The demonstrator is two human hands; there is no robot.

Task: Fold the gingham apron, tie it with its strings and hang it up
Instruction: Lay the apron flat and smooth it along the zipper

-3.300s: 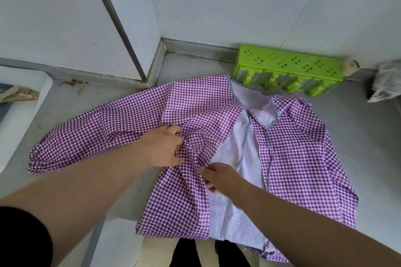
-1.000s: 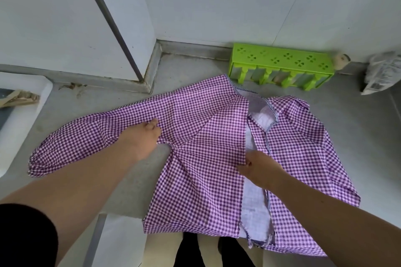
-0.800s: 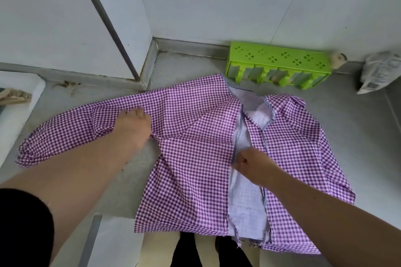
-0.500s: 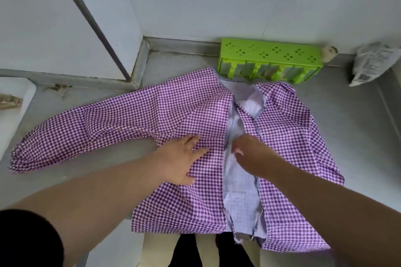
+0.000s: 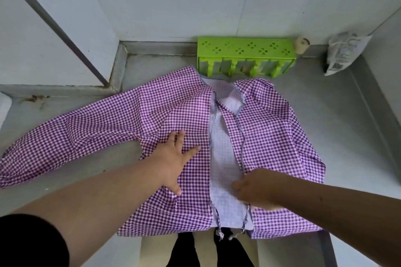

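The purple gingham apron [image 5: 271,128] lies spread on the grey counter [image 5: 329,119], its two back panels laid inward with a pale strip of its inner side showing between them. One long sleeve [image 5: 71,136] stretches out to the left. My left hand [image 5: 173,158] presses flat with spread fingers on the left panel. My right hand [image 5: 253,188] rests on the lower edge of the right panel; its fingertips are hidden, so I cannot tell whether it pinches the cloth. Thin strings hang off the apron's near edge.
A green plastic rack [image 5: 247,50] stands against the back wall behind the apron. A small cream roll [image 5: 302,44] and a crumpled plastic bag [image 5: 342,52] sit at the back right. A white wall corner juts in at the left. The counter's front edge runs under the apron's hem.
My left hand left the sleeve's underarm and moved right onto the left panel, pressing it flat. My right hand slid down along the right panel's inner edge toward the hem.
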